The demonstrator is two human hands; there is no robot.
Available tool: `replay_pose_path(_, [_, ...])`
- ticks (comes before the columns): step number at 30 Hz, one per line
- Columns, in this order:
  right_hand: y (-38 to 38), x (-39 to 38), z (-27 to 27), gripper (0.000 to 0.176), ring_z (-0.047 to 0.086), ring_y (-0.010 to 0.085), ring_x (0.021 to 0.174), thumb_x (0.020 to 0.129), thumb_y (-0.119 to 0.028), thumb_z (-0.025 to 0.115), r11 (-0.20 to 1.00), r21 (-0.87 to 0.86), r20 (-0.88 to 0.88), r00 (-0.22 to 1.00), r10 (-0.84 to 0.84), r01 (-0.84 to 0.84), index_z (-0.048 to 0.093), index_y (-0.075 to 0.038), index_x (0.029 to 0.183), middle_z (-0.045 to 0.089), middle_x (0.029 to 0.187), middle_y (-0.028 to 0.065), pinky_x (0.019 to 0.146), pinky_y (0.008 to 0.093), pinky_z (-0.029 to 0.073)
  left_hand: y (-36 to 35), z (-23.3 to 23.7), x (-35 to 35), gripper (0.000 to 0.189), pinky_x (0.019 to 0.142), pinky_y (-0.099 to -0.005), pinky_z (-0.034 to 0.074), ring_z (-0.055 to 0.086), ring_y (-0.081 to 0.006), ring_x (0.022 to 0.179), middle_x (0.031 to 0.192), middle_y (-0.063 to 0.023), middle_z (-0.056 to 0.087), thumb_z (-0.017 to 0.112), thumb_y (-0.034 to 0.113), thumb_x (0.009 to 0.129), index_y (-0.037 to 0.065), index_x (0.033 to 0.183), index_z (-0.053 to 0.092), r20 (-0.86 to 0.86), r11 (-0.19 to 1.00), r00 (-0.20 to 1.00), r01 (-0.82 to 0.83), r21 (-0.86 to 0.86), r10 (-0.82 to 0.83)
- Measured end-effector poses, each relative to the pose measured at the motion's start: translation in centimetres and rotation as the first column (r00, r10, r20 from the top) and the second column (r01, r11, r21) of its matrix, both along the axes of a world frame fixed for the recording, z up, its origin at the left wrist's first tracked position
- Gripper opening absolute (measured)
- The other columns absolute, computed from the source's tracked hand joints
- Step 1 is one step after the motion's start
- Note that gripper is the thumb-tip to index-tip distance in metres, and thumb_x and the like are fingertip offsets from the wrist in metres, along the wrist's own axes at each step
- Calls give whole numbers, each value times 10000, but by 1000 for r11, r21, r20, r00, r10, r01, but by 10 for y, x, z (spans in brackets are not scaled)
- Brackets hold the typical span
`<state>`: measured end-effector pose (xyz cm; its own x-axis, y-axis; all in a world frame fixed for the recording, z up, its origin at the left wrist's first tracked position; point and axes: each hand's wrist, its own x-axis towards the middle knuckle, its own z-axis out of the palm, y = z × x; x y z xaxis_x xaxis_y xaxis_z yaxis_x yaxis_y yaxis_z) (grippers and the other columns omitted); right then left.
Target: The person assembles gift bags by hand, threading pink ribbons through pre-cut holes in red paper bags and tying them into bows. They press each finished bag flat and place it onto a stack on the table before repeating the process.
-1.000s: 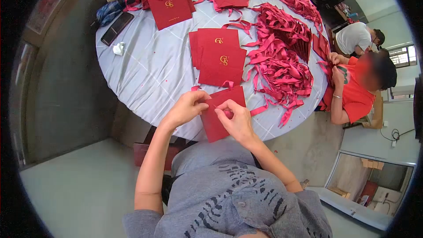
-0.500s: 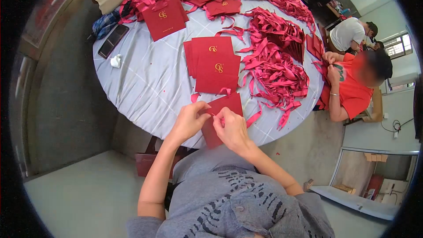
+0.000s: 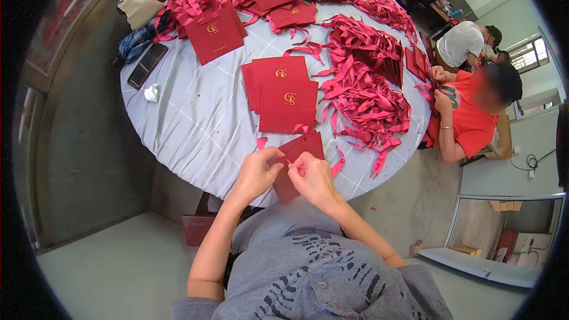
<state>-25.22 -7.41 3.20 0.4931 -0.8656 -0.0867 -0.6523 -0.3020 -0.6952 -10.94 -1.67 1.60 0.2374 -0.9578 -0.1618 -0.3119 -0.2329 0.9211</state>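
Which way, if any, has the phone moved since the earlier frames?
No: the phone keeps its spot near the table's left edge; only the whole view has shifted.

Gold letters (image 3: 290, 99), a G and an S, gleam on the red bags (image 3: 287, 120), while smaller print (image 3: 220, 48) on the left bag (image 3: 204, 41) is too tiny to read.

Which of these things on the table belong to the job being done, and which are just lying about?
Likely part of the job:
red bag under the person's fingers
stacked red bags with gold lettering
heaps of pink ribbon

Seemingly just lying about:
phone
crumpled white scrap
blue checked bundle, perhaps an umbrella
cream handbag
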Motion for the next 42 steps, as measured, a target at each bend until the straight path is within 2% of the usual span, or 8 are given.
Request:
replay_pose_path(8, [-4, -2, 5, 163, 603, 377, 607, 757, -143, 606, 998, -21, -74, 995, 60, -62, 553, -7, 684, 603, 637, 200, 575, 477, 482, -2, 0, -3, 221, 605, -332, 474, 599, -224, 614, 819, -150, 654, 622, 71, 737, 10, 949, 629, 10, 1000, 1000, 2, -21, -1])
replay_pose_path(11, [-5, -2, 6, 166, 607, 377, 619, 752, -142, 602, 994, -60, -121, 989, 86, -94, 547, -5, 675, 601, 636, 203, 580, 484, 482, -2, -2, -8, 223, 536, -255, 429, 527, -108, 564, 767, -92, 663, 651, 52, 734, 3, 951, 629, 17, 999, 1000, 6, -48, -5])
replay_pose_path(15, [-5, -2, 0, 162, 605, 365, 589, 736, -135, 614, 979, -154, -165, 980, 110, -136, 558, 12, 695, 598, 620, 198, 546, 427, 486, -4, -5, -13, 209, 534, -264, 433, 555, -135, 574, 760, -106, 654, 634, 30, 733, 8, 940, 621, 36, 977, 999, 4, -212, 3])
replay_pose_path(19, [-16, -8, -3, 176, 623, 346, 649, 738, -155, 601, 994, 101, -40, 998, 43, -39, 590, 20, 726, 613, 675, 206, 599, 419, 488, -5, -3, -14, 204, 549, -295, 450, 611, -223, 622, 783, -127, 644, 599, -10, 726, 14, 928, 615, 145, 938, 989, 78, -337, -30])
replay_pose_path(28, [-13, -16, 2, 143, 610, 237, 653, 784, -121, 616, 983, 160, 39, 995, 87, -93, 606, 9, 843, 614, 714, 145, 598, 349, 469, -3, -10, -18, 187, 650, -371, 419, 602, -279, 703, 802, -124, 641, 600, 22, 735, 37, 921, 590, 213, 970, 976, 101, -221, -54])
replay_pose_path(30, [-15, -16, 10, 119, 577, 315, 753, 784, -157, 633, 950, -288, 128, 978, 165, -123, 616, -44, 818, 582, 787, 131, 645, 408, 439, -5, -7, -15, 206, 648, -331, 406, 600, -237, 641, 783, -101, 648, 619, 18, 735, 43, 937, 586, 191, 969, 981, 92, -231, -47])
replay_pose_path(33, [-37, -18, 14, 116, 533, 284, 754, 745, -95, 656, 879, -424, 63, 962, 267, -216, 617, -21, 824, 548, 804, 111, 663, 372, 431, -4, 9, -13, 275, 655, -330, 351, 600, -226, 681, 781, -83, 653, 634, 15, 724, 56, 959, 499, 251, 969, 967, 91, -228, -32])
replay_pose_path(42, [-90, 2, 26, 280, 594, 305, 602, 748, -316, 610, 785, 217, -275, 735, 620, -580, 679, -49, 796, 613, 647, 151, 585, 399, 459, -4, 6, -23, 258, 652, -339, 329, 582, -231, 684, 788, -57, 651, 644, 37, 717, 72, 916, 483, 522, 926, 847, 268, -266, -95])
